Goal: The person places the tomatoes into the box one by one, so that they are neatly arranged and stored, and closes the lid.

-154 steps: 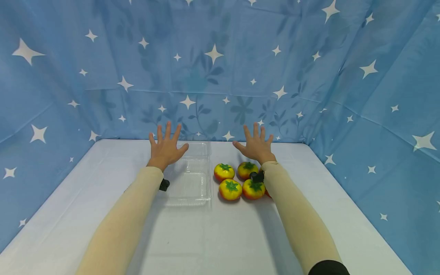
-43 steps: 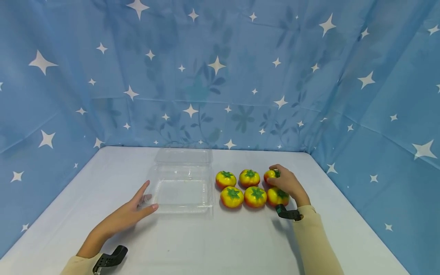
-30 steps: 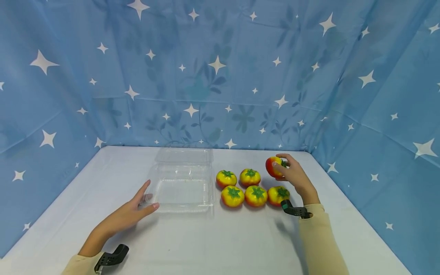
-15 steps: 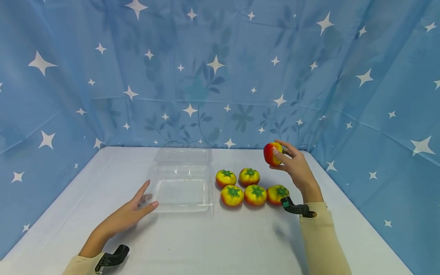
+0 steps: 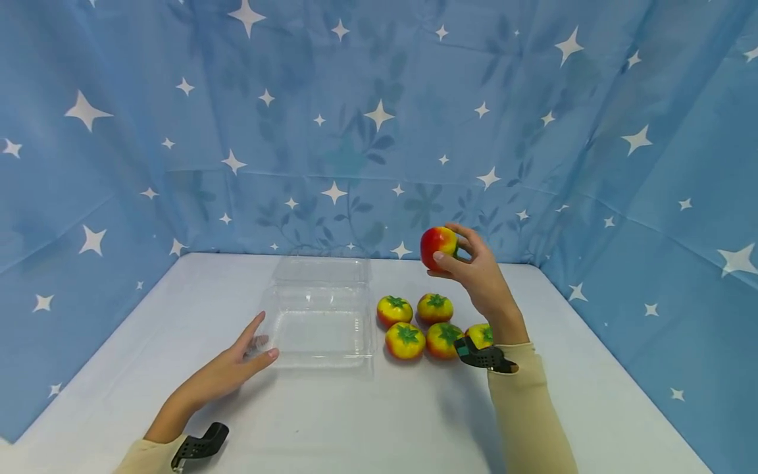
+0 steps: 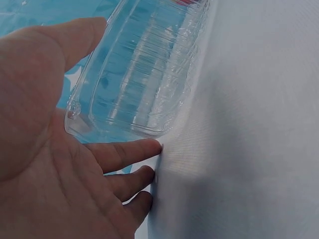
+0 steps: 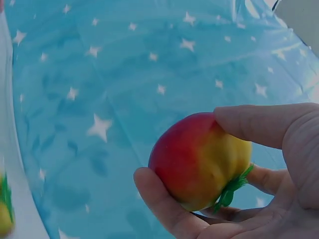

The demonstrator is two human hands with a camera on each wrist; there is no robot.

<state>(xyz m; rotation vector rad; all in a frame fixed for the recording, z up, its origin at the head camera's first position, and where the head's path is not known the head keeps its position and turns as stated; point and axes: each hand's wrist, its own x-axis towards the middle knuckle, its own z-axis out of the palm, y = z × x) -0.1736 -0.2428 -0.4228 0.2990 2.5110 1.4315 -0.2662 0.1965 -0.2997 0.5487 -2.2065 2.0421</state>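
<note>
Right hand (image 5: 478, 276) grips one round, red-and-yellow, green-leaved fruit (image 5: 437, 247), lifted above the white table (image 5: 355, 421); left hand (image 5: 222, 375), spread, holding nothing, lies beside the transparent plastic box (image 5: 322, 332), contact uncertain. Five similar fruits (image 5: 405, 342) sit unlifted; none boxed.

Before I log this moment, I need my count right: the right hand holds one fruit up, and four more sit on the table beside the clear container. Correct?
Four is wrong: five fruits sit on the table beside the clear container, one partly hidden, as the head view shows. The right hand does hold one fruit up.
</note>
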